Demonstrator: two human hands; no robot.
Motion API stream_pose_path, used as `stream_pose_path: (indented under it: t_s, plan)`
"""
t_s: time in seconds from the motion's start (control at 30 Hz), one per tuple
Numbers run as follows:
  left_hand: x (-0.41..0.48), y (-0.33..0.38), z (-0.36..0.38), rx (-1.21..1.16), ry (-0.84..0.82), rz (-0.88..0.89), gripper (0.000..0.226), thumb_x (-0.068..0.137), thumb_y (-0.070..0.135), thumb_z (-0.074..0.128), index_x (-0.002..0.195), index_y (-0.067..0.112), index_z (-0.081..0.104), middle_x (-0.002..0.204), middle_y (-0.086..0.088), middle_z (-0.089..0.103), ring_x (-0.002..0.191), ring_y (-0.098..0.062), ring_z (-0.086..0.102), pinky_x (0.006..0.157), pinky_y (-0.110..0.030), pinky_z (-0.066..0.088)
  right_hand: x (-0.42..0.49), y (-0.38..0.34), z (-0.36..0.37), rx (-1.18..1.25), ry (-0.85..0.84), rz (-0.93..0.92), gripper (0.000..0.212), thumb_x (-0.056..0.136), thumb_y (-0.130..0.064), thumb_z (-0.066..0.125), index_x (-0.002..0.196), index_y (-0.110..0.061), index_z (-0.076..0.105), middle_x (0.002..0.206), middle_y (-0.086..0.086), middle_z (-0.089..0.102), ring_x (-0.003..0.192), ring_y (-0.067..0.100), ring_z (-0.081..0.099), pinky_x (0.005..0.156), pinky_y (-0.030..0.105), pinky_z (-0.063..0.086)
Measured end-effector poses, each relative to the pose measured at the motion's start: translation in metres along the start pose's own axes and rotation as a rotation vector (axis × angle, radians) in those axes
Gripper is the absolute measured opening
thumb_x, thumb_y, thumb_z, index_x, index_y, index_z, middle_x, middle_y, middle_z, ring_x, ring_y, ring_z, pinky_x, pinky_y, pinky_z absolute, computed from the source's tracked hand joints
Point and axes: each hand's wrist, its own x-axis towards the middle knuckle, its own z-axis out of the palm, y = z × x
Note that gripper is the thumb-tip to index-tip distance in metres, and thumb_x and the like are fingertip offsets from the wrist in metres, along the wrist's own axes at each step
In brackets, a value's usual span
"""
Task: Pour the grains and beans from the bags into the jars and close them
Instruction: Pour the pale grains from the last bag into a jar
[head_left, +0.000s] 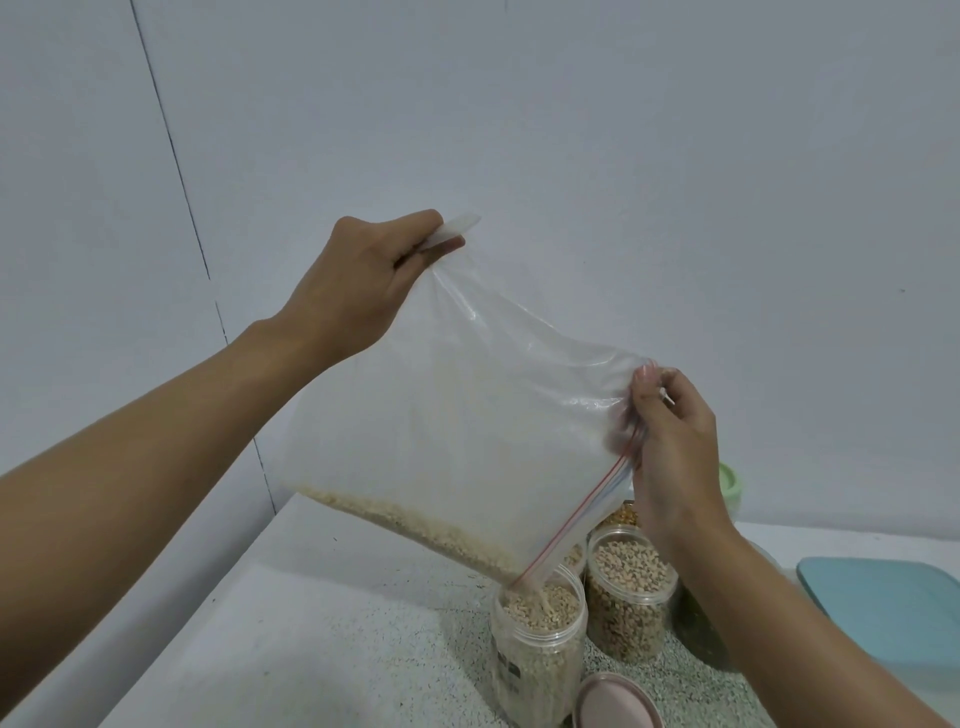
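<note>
While over the nearest jar, one bag, left hand and right hand in grip on it; one pink lid.

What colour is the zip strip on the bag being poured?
The zip strip is red, with bluish alongside; head view.

We can read no text here; the small dark label on the front jar is too blurred.
</note>
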Motion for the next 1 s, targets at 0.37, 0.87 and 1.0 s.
stream_pose_path:
  t_s: [0.37, 0.87, 1.0]
  plan:
    - [0.004, 0.004, 0.001, -0.027, 0.027, -0.002, 0.043, 0.108, 0.029, 0.050, 0.072, 0.017, 0.030, 0.057, 0.007, 0.023, 0.055, -0.015, 0.024, 0.050, -0.021, 0.021, 0.003, -0.010, 0.000, -0.005, 0.003, -0.016, 0.028, 0.106, -0.025, 0.052, 0.079, -0.018, 0.055, 0.066, -0.010, 0.051, 0.062, 0.006, 0.044, 0.054, 0.018, 0.043]
    - [0.004, 0.008, 0.000, -0.045, 0.026, -0.009, 0.043, 0.108, 0.031, 0.050, 0.072, 0.015, 0.032, 0.058, 0.004, 0.024, 0.056, -0.017, 0.024, 0.051, -0.024, 0.021, 0.008, -0.011, -0.004, -0.020, -0.006, -0.017, 0.026, 0.106, -0.026, 0.052, 0.082, -0.016, 0.054, 0.069, -0.010, 0.054, 0.065, 0.005, 0.048, 0.058, 0.018, 0.045]
    - [0.008, 0.010, 0.003, -0.039, 0.016, 0.005, 0.044, 0.107, 0.032, 0.050, 0.072, 0.012, 0.034, 0.059, 0.003, 0.023, 0.056, -0.017, 0.023, 0.051, -0.024, 0.020, 0.008, -0.007, -0.007, -0.016, 0.001, -0.019, 0.022, 0.107, -0.027, 0.049, 0.095, -0.010, 0.056, 0.077, -0.004, 0.056, 0.075, 0.012, 0.050, 0.063, 0.021, 0.044]
